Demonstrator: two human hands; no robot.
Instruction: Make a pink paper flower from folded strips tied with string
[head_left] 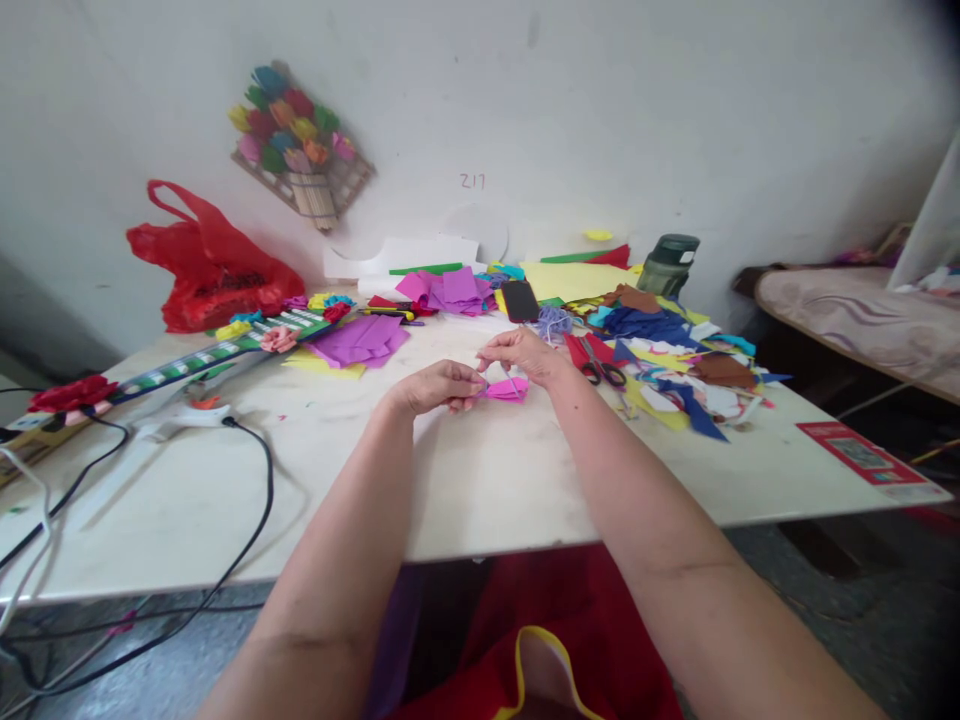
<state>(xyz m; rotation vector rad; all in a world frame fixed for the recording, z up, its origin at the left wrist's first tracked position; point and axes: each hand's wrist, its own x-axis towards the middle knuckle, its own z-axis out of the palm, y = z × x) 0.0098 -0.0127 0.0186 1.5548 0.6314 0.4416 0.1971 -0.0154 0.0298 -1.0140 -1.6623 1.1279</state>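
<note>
Pinching a small pink paper piece (507,389) between them, the left hand (439,386) and right hand (525,355) meet close together over the middle of the white table (465,480); both seem closed on the paper, though the fingertips are too small to read surely. Red-handled scissors (602,371) lie just beside the right hand among coloured scraps (675,350). Purple sheets (361,340) and a black phone (520,300) lie farther back.

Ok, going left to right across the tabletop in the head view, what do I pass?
Red paper flower → black cable → left hand → pink folded paper pinched by both hands → right hand → scissors → heap of coloured paper scraps → red card at the table's right edge.
</note>
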